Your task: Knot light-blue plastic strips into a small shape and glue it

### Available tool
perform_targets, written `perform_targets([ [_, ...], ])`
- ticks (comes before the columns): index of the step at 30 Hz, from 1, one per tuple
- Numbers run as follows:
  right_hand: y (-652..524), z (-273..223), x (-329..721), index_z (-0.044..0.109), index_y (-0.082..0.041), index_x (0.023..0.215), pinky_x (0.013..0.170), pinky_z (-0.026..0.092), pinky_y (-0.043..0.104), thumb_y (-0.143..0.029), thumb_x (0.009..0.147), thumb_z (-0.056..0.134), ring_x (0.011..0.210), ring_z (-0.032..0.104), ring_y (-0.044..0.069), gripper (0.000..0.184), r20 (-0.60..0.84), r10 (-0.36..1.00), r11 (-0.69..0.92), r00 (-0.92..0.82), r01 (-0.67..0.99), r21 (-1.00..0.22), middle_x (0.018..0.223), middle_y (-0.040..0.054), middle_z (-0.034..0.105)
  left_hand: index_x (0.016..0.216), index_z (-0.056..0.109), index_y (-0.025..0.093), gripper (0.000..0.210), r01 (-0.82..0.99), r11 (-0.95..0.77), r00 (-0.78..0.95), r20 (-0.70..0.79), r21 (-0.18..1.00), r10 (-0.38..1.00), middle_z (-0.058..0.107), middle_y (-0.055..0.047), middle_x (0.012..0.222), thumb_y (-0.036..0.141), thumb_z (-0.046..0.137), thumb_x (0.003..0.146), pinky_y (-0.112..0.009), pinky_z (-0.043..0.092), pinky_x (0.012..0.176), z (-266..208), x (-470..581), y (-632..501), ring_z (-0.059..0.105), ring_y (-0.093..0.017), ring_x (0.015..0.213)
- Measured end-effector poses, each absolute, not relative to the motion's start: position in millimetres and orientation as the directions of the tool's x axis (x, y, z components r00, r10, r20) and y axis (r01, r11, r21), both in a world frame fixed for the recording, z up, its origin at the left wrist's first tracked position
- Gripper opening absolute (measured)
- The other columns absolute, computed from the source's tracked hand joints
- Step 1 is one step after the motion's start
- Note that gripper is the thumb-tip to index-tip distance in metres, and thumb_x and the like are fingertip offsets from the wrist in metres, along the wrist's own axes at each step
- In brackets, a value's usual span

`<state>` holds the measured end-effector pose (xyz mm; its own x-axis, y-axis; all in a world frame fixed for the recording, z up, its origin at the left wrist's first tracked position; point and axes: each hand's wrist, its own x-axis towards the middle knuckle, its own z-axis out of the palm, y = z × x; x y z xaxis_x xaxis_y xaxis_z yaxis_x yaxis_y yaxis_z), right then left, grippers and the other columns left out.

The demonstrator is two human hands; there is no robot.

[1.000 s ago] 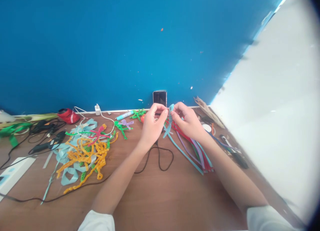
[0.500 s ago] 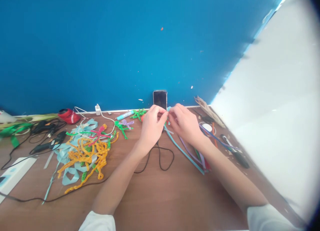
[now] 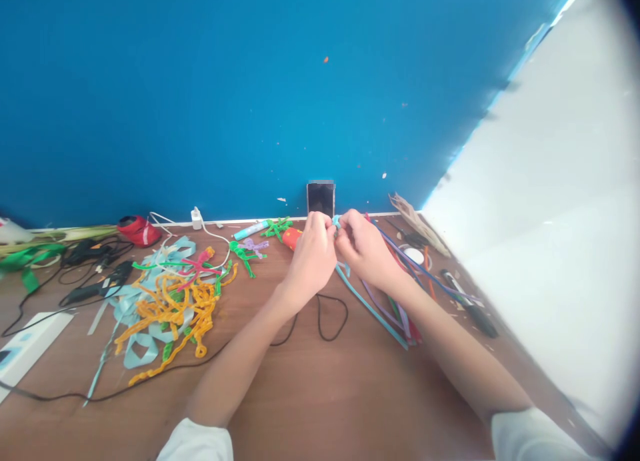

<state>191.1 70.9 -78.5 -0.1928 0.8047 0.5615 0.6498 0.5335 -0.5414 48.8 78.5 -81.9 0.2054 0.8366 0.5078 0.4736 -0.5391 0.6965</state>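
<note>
My left hand and my right hand meet over the middle of the table, fingers pinched. A light blue strip runs from beneath my right hand down toward the front right. Between the fingertips a small light blue knotted or bunched piece shows, probably part of that strip; the fingers hide most of it. Purple, green and red strips lie under my right forearm. Behind the hands a phone leans on the blue wall. A red-orange object peeks out beside my left hand.
At left lies a heap of orange fuzzy twisted stems and light blue ribbon. Green twisted figures and a light blue tube sit near the wall. A black cable, power strip and black-and-white marker lie around.
My left wrist has turned a little and its fingers have curled in. More of the light blue piece shows between the fingertips, and the red-orange object is more exposed.
</note>
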Motion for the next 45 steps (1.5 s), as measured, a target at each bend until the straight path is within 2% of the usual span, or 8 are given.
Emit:
perform_targets([
  [7, 73.4, -79.7, 193.2, 0.035, -0.024, 0.086, 0.063, 0.034, 0.029, -0.016, 0.093, 0.04, 0.065, 0.041, 0.014, 0.012, 0.573, 0.774, 0.622, -0.269, 0.495, -0.607, 0.076, -0.0019, 0.044, 0.081, 0.041, 0.022, 0.016, 0.362, -0.475, 0.162, 0.447, 0.802, 0.88, 0.048, 0.001, 0.078, 0.015, 0.045, 0.095, -0.029, 0.038, 0.072, -76.7, 49.1, 78.4, 0.048, -0.016, 0.077],
  [13, 70.8, -80.1, 189.3, 0.034, -0.025, 0.086, 0.065, 0.038, 0.028, -0.018, 0.097, 0.037, 0.067, 0.043, 0.014, 0.013, 0.576, 0.784, 0.619, -0.231, 0.364, -0.696, 0.078, -0.0015, 0.046, 0.084, 0.046, 0.021, 0.016, 0.185, -0.391, 0.17, 0.362, 0.902, 0.916, 0.049, 0.002, 0.076, 0.026, 0.045, 0.099, -0.026, 0.039, 0.066, -70.9, 47.6, 72.3, 0.048, -0.013, 0.07],
  [17, 68.2, -76.2, 190.1, 0.039, -0.024, 0.089, 0.062, 0.037, 0.027, -0.022, 0.099, 0.041, 0.064, 0.046, 0.014, 0.01, 0.533, 0.813, 0.58, -0.235, 0.412, -0.703, 0.074, -0.002, 0.049, 0.085, 0.047, 0.022, 0.013, 0.112, -0.383, 0.181, 0.36, 0.917, 0.915, 0.05, 0.003, 0.077, 0.026, 0.047, 0.098, -0.024, 0.04, 0.064, -69.2, 44.8, 73.2, 0.05, -0.012, 0.068],
  [20, 68.2, -75.2, 193.9, 0.045, -0.023, 0.093, 0.061, 0.035, 0.028, -0.025, 0.099, 0.046, 0.063, 0.049, 0.015, 0.006, 0.525, 0.825, 0.536, -0.209, 0.582, -0.612, 0.073, -0.0007, 0.054, 0.084, 0.049, 0.021, 0.012, 0.172, -0.403, 0.224, 0.363, 0.899, 0.905, 0.053, 0.002, 0.078, 0.025, 0.051, 0.095, -0.024, 0.039, 0.063, -66.7, 41.6, 75.5, 0.052, -0.012, 0.069],
  [24, 70.1, -77.1, 198.9, 0.052, -0.021, 0.095, 0.062, 0.032, 0.029, -0.026, 0.1, 0.044, 0.07, 0.055, 0.018, 0.011, 0.561, 0.786, 0.52, -0.258, 0.767, -0.377, 0.084, 0.0051, 0.064, 0.081, 0.051, 0.02, 0.013, 0.283, -0.453, 0.267, 0.384, 0.845, 0.884, 0.056, 0.001, 0.077, 0.021, 0.051, 0.094, -0.025, 0.039, 0.063, -65.7, 39.8, 76.9, 0.052, -0.013, 0.069],
  [29, 69.2, -77.6, 199.4, 0.051, -0.022, 0.079, 0.058, 0.027, 0.029, -0.021, 0.096, 0.046, 0.065, 0.053, 0.017, 0.019, 0.607, 0.748, 0.5, -0.267, 0.829, -0.252, 0.077, 0.0037, 0.063, 0.076, 0.047, 0.02, 0.016, 0.403, -0.527, 0.249, 0.464, 0.748, 0.85, 0.051, 0.002, 0.075, 0.014, 0.05, 0.091, -0.027, 0.034, 0.066, -70.3, 43.2, 77.5, 0.046, -0.013, 0.07],
  [37, 68.0, -74.8, 199.4, 0.043, -0.022, 0.067, 0.058, 0.028, 0.028, -0.017, 0.085, 0.051, 0.056, 0.042, 0.013, 0.021, 0.637, 0.726, 0.577, -0.259, 0.733, -0.36, 0.062, -0.0012, 0.051, 0.077, 0.045, 0.021, 0.013, 0.181, -0.376, 0.333, 0.303, 0.909, 0.893, 0.045, 0.005, 0.066, 0.015, 0.045, 0.089, -0.024, 0.035, 0.058, -76.7, 42.2, 84.4, 0.047, -0.011, 0.06],
  [45, 65.3, -66.5, 199.4, 0.053, -0.02, 0.077, 0.057, 0.033, 0.026, -0.018, 0.09, 0.052, 0.055, 0.044, 0.011, 0.013, 0.564, 0.803, 0.565, -0.193, 0.546, -0.619, 0.061, -0.0037, 0.051, 0.08, 0.048, 0.019, 0.013, 0.332, -0.554, 0.335, 0.453, 0.764, 0.826, 0.05, 0.002, 0.076, 0.016, 0.048, 0.093, -0.024, 0.038, 0.065, -65.9, 35.7, 85.6, 0.048, -0.012, 0.07],
])
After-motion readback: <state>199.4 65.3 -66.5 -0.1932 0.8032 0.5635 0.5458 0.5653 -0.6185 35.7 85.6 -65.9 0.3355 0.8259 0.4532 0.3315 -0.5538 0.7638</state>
